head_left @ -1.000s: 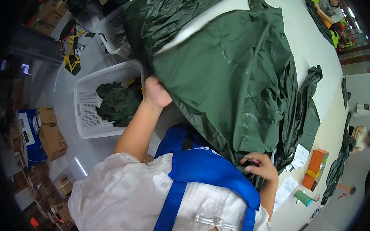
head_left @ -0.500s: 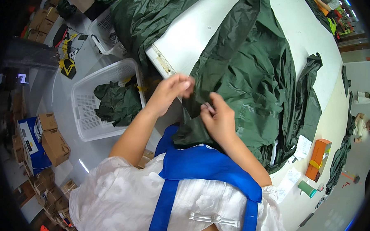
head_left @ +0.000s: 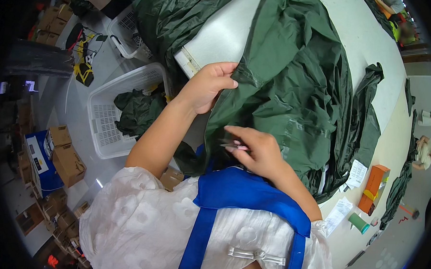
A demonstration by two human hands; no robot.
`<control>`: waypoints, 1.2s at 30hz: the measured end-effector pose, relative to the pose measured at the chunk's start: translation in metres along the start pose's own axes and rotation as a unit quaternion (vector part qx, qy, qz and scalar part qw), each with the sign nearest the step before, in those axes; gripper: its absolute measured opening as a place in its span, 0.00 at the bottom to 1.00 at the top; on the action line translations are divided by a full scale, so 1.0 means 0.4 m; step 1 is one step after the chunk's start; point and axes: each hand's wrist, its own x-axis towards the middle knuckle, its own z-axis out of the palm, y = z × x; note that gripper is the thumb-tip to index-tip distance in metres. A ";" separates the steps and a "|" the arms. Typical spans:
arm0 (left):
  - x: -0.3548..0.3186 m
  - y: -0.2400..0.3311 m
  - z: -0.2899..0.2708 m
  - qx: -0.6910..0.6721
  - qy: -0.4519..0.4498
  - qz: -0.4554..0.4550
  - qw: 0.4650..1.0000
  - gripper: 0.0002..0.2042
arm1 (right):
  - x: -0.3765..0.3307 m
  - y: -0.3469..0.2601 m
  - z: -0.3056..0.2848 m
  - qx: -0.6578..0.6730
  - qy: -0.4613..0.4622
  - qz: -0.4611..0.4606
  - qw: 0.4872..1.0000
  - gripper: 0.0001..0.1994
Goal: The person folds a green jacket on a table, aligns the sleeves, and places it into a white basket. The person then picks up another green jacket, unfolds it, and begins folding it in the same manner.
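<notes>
A dark green waterproof-looking garment (head_left: 294, 90) lies crumpled across the table, its near end hanging over the edge toward my blue apron (head_left: 251, 189). My left hand (head_left: 210, 86) is closed, pinching the garment's left edge between thumb and fingers, close to a seam. Lower and to the right, my right hand (head_left: 258, 148) is closed around a small pointed metal tool (head_left: 229, 145) that looks like thread snips; most of it is hidden in the palm. The fingertips of this hand are near the hanging cloth.
A white plastic basket (head_left: 94, 129) with green cloth inside stands on the floor at left, another basket (head_left: 115, 39) behind it. More green fabric (head_left: 182, 17) covers the table's far left. At right are an orange box (head_left: 373, 187), papers (head_left: 338, 212) and a green thread spool (head_left: 358, 223).
My left hand has moved up and right and taken hold of the garment's edge. My right hand has shifted slightly down. The cloth's left side is now pulled flatter.
</notes>
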 end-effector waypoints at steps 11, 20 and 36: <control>0.079 0.196 -0.124 0.629 0.283 0.335 0.642 0.23 | -0.249 0.164 -0.237 -0.032 0.384 0.229 0.894 0.10; -0.017 -0.367 0.059 0.766 -0.211 0.195 0.576 0.29 | -0.923 0.341 -0.183 -0.246 0.494 0.647 0.527 0.44; 0.262 0.341 -0.509 0.855 -0.185 0.098 0.474 0.19 | -1.282 0.127 -0.374 -0.225 0.299 0.776 0.507 0.16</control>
